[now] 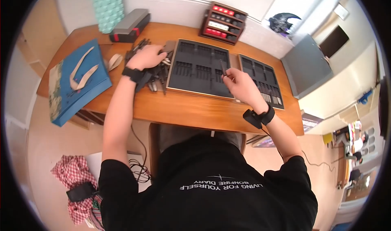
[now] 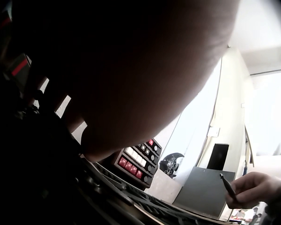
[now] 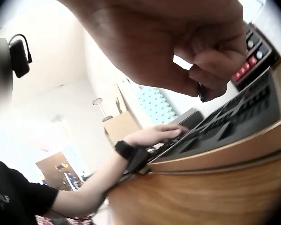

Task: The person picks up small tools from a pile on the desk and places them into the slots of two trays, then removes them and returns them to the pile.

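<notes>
A thin dark pen-like piece point(image 2: 228, 187) is pinched between the thumb and fingers of the right hand point(image 1: 240, 84), above the right part of a black slotted tray point(image 1: 195, 86). Dark narrow slots and pieces line this tray in rows. The left hand point(image 1: 147, 57) lies over a heap of dark and silver slim pieces point(image 1: 154, 85) at the tray's left side, its fingers reaching over them; whether it grips one cannot be seen. A second slotted tray point(image 1: 264, 77) holding dark and pale pieces lies to the right.
Behind the trays stands a small brown rack point(image 1: 223, 23) with red, white and dark items. A grey-black case point(image 1: 129, 26) is at the back left, a blue bag point(image 1: 79, 82) with beige straps at the left. A grey panel point(image 1: 306, 66) stands at the right end of the wooden desk point(image 1: 175, 111).
</notes>
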